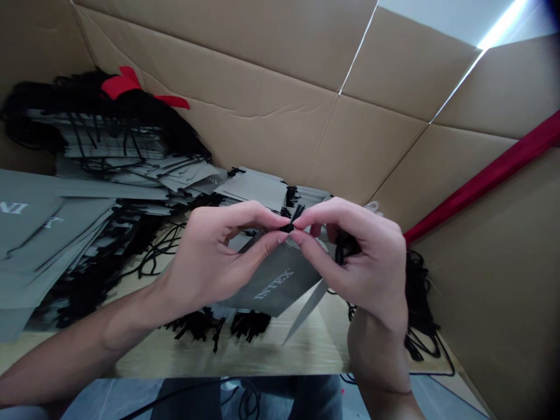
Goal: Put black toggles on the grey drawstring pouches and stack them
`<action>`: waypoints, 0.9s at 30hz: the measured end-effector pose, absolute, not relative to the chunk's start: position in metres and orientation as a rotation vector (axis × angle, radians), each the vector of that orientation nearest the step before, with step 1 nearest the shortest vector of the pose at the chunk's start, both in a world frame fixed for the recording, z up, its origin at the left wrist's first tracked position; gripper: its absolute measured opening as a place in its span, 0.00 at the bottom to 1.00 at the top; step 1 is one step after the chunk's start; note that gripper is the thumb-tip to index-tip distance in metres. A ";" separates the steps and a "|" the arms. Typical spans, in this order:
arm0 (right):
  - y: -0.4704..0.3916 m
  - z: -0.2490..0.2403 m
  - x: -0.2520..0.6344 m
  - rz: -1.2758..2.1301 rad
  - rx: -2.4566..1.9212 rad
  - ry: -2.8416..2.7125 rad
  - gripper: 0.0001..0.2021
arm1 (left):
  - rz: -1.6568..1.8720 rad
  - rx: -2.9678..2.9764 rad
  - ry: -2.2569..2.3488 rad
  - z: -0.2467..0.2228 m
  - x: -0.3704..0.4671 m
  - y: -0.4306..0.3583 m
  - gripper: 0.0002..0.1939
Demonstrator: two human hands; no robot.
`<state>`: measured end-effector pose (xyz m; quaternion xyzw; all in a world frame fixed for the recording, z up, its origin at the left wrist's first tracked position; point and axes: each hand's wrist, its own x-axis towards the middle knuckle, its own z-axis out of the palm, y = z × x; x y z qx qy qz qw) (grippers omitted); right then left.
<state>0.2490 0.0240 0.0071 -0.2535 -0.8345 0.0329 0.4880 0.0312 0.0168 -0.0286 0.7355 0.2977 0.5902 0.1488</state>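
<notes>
A short black cord end is pinched between both hands above the table's middle. My left hand is closed, thumb and index fingertips on the cord from the left. From the right, my right hand pinches the same cord, fingertips nearly touching the left ones. More black cord shows inside the right palm. Just below the fingers hangs a flat grey piece printed INTEX, its top partly hidden by the hands. A second thin grey piece tilts beside it, seen nearly edge-on.
Stacks of grey printed pieces with black cords fill the left side. Black cord bundles with a red strip lie behind them. More cord lies right. Cardboard walls enclose the wooden table.
</notes>
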 end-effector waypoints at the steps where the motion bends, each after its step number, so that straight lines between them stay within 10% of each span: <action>1: 0.024 0.007 0.249 0.078 -0.608 -2.043 0.07 | 1.698 2.104 0.845 -0.028 0.032 0.017 0.06; 27: 0.032 0.004 0.250 0.305 -0.647 -2.167 0.08 | 1.501 2.888 0.684 -0.017 -0.002 0.024 0.08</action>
